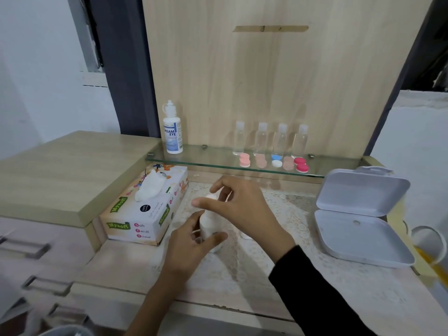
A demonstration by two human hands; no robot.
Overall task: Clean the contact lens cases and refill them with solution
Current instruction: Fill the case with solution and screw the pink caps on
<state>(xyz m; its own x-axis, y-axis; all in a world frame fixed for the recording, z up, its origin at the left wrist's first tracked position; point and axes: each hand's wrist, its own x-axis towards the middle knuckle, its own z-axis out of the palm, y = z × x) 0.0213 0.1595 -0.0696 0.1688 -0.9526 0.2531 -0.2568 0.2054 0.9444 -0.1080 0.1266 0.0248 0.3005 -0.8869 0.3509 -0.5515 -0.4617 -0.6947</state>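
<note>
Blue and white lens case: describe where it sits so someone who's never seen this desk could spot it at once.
Find the glass shelf across the wooden back panel. Five paired lens cases lie along its front, before four clear bottles. The blue and white lens case is the middle one; its neighbours are pink, peach or red.

The white bottle [210,220] in the left hand [191,243] was blurred, its base hidden behind the fingers [192,225]. Whether the right hand [242,204] above the grip pinched its top could not be told. Just right of the grip, that wrist half hid a small white object [245,235], too blurred to name.
</note>
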